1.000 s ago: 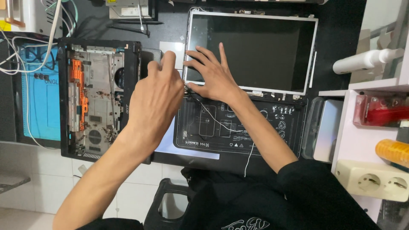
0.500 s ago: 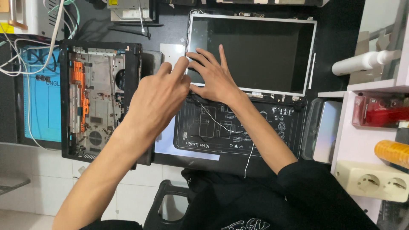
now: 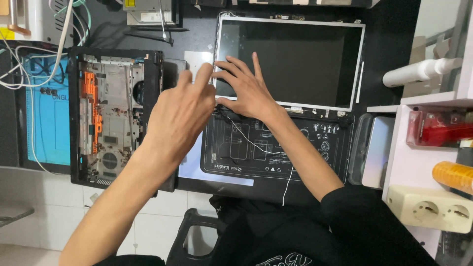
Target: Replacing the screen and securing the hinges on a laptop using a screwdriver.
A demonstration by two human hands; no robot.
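A bare laptop screen panel [image 3: 300, 59] lies flat at the back of the black work mat [image 3: 276, 148]. My right hand [image 3: 244, 88] rests spread on the panel's lower left corner, fingers apart, holding nothing. My left hand [image 3: 180, 116] hovers just left of that corner, fingers loosely raised toward the panel's edge and a small pale plate [image 3: 196, 60]. Thin wires [image 3: 246, 140] run from under the right hand across the mat. An opened laptop base [image 3: 111, 116] with orange parts lies to the left.
A blue mat [image 3: 47, 123] with white cables sits at far left. On the right stand a white shelf [image 3: 423, 148] with a red box [image 3: 438, 127], a white tube [image 3: 416, 73], an orange roll [image 3: 453, 175], a power strip [image 3: 431, 209] and a clear tray [image 3: 372, 150].
My left hand has moved forward toward the panel's left edge, its fingers lifting. The right hand has stayed spread on the panel corner.
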